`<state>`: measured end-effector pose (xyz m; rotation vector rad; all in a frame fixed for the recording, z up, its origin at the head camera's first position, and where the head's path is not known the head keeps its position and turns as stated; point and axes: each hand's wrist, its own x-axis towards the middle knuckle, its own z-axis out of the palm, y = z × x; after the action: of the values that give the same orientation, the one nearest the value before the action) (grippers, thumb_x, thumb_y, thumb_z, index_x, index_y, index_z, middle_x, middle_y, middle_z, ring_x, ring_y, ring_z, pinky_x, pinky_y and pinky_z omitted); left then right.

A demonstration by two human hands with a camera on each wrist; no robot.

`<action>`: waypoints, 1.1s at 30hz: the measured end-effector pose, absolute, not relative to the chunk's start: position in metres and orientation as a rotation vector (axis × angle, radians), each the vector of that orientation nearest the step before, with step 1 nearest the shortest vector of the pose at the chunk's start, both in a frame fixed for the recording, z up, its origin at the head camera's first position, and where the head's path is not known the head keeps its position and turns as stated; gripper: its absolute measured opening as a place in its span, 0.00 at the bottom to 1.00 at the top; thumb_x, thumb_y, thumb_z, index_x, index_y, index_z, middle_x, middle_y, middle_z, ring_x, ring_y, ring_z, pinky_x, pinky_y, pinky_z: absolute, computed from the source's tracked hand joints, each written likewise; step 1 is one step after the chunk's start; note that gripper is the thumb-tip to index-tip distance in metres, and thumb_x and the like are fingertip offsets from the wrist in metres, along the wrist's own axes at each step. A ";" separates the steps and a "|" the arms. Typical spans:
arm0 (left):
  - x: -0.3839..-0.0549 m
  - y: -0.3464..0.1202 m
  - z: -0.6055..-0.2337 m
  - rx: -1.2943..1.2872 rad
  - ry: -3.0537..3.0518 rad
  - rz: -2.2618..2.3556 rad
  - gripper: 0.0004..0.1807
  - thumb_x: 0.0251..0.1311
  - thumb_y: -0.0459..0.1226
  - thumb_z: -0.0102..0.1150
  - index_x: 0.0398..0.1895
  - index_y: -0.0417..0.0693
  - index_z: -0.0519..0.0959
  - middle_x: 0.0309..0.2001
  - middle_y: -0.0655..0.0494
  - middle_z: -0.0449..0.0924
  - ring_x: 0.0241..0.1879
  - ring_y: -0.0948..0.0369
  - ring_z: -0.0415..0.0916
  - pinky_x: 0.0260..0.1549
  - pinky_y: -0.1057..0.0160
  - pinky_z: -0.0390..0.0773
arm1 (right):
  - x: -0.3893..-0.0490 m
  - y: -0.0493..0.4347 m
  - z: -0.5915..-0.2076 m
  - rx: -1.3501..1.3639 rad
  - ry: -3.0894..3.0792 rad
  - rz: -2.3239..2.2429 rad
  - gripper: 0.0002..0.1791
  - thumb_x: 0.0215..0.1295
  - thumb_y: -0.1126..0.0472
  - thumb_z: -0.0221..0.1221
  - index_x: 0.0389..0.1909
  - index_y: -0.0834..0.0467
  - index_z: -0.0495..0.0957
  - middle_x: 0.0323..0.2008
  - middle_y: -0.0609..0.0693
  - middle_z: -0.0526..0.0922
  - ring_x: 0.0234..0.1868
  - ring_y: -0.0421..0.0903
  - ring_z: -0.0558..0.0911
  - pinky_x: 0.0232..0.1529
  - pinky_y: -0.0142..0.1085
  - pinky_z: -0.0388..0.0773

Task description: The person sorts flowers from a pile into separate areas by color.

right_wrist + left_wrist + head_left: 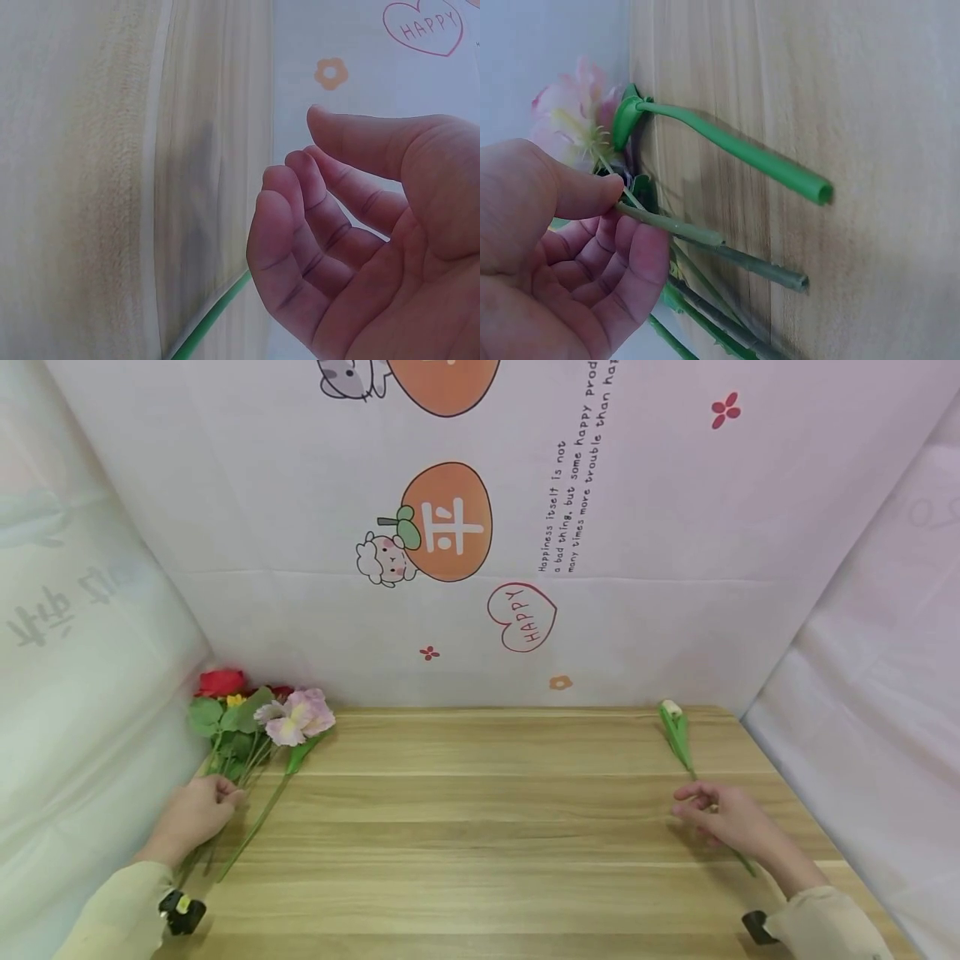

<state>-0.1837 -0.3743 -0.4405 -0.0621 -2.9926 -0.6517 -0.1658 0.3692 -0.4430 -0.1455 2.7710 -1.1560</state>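
My left hand [197,814] is at the flower pile on the left of the table. In the left wrist view its thumb and fingers pinch the stem [679,226] of an artificial flower with pale pink-lilac petals [574,112]. Thicker stems lie below and beside it, and a bright green stem [742,146] rests on the wood to its right. On the right side, a white tulip [671,708] lies with its green stem running under my right hand [731,818]. That hand hovers with loosely curled fingers, thumb apart, nothing between them; the tulip's stem [217,311] passes behind it.
A red rose [221,682], a small yellow flower [236,700] and green leaves lie at the far left corner of the wooden table [480,860]. White printed cloth [637,635] stands along the back edge and both sides.
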 end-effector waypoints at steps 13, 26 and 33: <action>-0.183 -0.367 -0.445 -0.097 -3.016 -0.692 0.12 0.68 0.37 0.60 0.35 0.34 0.81 0.27 0.54 0.81 0.25 0.60 0.73 0.24 0.59 0.75 | -0.166 0.368 -0.446 -0.167 2.769 -1.167 0.21 0.68 0.57 0.66 0.52 0.69 0.77 0.32 0.55 0.81 0.21 0.48 0.79 0.20 0.38 0.81; -0.180 -0.360 -0.440 -0.054 -2.989 -0.775 0.14 0.73 0.40 0.56 0.39 0.35 0.77 0.23 0.56 0.74 0.22 0.59 0.70 0.23 0.60 0.70 | -0.167 0.370 -0.447 -0.170 2.766 -1.176 0.21 0.68 0.57 0.66 0.52 0.70 0.77 0.32 0.56 0.81 0.23 0.49 0.80 0.21 0.39 0.82; -0.180 -0.359 -0.438 -0.007 -3.000 -0.844 0.15 0.75 0.41 0.54 0.41 0.33 0.75 0.23 0.54 0.77 0.22 0.59 0.73 0.23 0.59 0.71 | -0.166 0.369 -0.447 -0.168 2.767 -1.185 0.21 0.68 0.58 0.66 0.52 0.70 0.78 0.32 0.56 0.82 0.23 0.48 0.80 0.21 0.39 0.82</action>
<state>-0.1797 -0.3594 -0.4384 -0.0066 -3.0003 -0.8437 -0.1663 0.3691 -0.4474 -0.1680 2.7666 -1.1847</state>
